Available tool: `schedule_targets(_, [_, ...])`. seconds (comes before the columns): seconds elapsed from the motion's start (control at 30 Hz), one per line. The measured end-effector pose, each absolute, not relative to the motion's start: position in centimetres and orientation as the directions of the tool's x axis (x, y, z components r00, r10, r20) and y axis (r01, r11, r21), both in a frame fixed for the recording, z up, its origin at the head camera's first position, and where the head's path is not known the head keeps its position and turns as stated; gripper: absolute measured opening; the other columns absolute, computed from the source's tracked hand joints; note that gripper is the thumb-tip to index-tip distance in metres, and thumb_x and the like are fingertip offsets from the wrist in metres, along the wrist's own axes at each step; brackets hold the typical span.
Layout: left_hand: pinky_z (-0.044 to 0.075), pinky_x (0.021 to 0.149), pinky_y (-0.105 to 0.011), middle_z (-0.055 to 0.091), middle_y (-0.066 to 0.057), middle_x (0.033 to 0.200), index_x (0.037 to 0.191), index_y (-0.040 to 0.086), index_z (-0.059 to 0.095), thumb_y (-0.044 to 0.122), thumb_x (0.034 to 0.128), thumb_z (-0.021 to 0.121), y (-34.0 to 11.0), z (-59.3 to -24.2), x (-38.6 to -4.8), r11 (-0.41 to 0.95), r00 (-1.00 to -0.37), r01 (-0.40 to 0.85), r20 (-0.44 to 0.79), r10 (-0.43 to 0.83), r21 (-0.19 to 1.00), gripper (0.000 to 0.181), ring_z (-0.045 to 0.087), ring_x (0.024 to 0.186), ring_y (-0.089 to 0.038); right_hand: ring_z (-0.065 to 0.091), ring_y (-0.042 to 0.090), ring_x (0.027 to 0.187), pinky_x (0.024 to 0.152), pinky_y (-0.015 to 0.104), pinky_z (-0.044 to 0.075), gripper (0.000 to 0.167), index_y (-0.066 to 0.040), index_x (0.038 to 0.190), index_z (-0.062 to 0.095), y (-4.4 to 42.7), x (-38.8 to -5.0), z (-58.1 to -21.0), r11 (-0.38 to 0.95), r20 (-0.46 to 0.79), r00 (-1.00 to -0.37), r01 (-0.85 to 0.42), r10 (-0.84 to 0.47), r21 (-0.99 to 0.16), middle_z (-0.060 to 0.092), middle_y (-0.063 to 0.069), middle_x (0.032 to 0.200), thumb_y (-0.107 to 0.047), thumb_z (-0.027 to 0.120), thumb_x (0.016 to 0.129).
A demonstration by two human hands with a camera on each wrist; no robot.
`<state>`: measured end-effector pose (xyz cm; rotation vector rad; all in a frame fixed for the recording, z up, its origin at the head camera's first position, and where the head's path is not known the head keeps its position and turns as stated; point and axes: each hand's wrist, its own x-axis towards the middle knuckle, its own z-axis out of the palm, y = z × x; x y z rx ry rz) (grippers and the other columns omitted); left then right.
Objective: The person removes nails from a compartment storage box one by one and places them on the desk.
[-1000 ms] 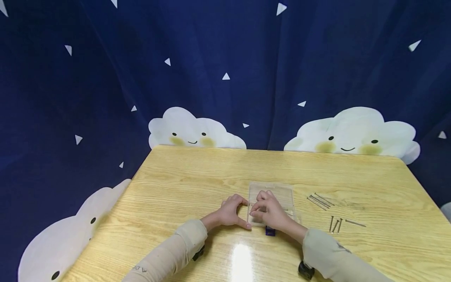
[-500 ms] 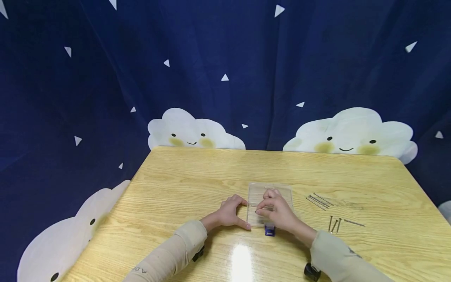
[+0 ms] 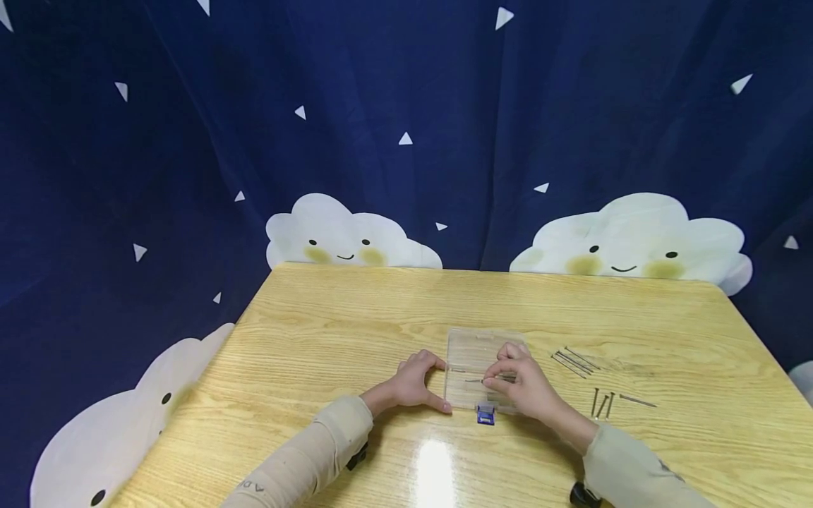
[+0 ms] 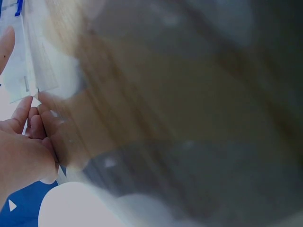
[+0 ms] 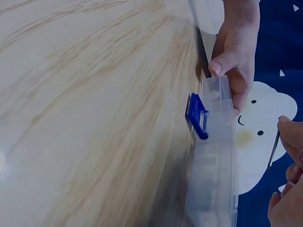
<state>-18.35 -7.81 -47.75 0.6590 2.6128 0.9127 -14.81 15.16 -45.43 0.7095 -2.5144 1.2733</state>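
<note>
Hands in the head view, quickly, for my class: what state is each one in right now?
Left hand: open, thumb and finger spread, touching the clear box.
Right hand: closed, pinching a thin metal nail.

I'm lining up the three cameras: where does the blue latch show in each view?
Head: blue latch low, right of centre, at the near edge of the clear box.
Left wrist: blue latch at the top edge, far left.
Right wrist: blue latch right of centre, at mid-height.
Shared landmark: left hand, in all three.
</note>
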Motion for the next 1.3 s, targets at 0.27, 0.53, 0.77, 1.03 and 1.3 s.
schedule_targets(0.27, [0.026,0.086,-0.036,0.046,0.001,0.113,0.115,0.011,0.053,0.036,0.0612,0.084,-7.8,-47.8,-18.3,0.682,-0.848,0.322,-0.120,0.516,0.656,0.067,0.039,0.107,-0.019,0.029,0.010,0.077,0.064,0.025,0.027,0.012,-0.014,0.071,0.069,17.3,-14.1,-45.7,0.537,0.419,-0.860,-0.509,-0.291,-0.672,0.033,-0.003,0.074,-0.004,0.075,0.070])
schedule_targets(0.53, [0.026,0.087,-0.038,0.046,-0.001,0.114,0.114,0.009,0.054,0.037,0.0615,0.084,-8.0,-47.8,-18.3,0.658,-0.843,0.333,-0.099,0.528,0.675,0.067,0.039,0.108,-0.021,0.026,0.008,0.074,0.062,0.025,0.022,0.016,-0.013,0.069,0.068,20.2,-13.3,-46.2,0.583,0.458,-0.846,-0.525,-0.273,-0.620,0.029,-0.004,0.072,0.002,0.075,0.066])
schedule_targets(0.77, [0.026,0.085,-0.038,0.046,0.000,0.111,0.113,0.009,0.054,0.044,0.0624,0.081,-8.3,-48.1,-18.4,0.632,-0.832,0.376,-0.054,0.552,0.678,0.067,0.040,0.105,-0.020,0.024,0.007,0.074,0.061,0.025,0.020,0.017,-0.015,0.068,0.067,23.0,-12.2,-46.4,0.661,0.429,-0.869,-0.475,-0.247,-0.581,0.030,-0.005,0.073,0.000,0.075,0.066])
schedule_targets(1.03, [0.026,0.088,-0.037,0.046,0.000,0.115,0.115,0.011,0.054,0.036,0.0609,0.084,-8.0,-47.9,-18.4,0.678,-0.850,0.318,-0.118,0.514,0.663,0.067,0.039,0.109,-0.020,0.027,0.006,0.074,0.060,0.022,0.025,0.018,-0.016,0.069,0.066,25.9,-11.4,-46.8,0.697,0.387,-0.902,-0.403,-0.192,-0.593,0.033,-0.007,0.071,-0.001,0.076,0.066])
schedule_targets(1.3, [0.026,0.087,-0.037,0.046,0.000,0.116,0.117,0.011,0.053,0.036,0.0613,0.084,-7.9,-47.5,-18.2,0.672,-0.845,0.318,-0.121,0.522,0.669,0.068,0.039,0.109,-0.020,0.025,0.004,0.078,0.063,0.022,0.019,0.023,-0.018,0.066,0.065,28.4,-11.2,-47.4,0.746,0.441,-0.876,-0.424,-0.194,-0.513,0.033,-0.009,0.072,0.002,0.077,0.061])
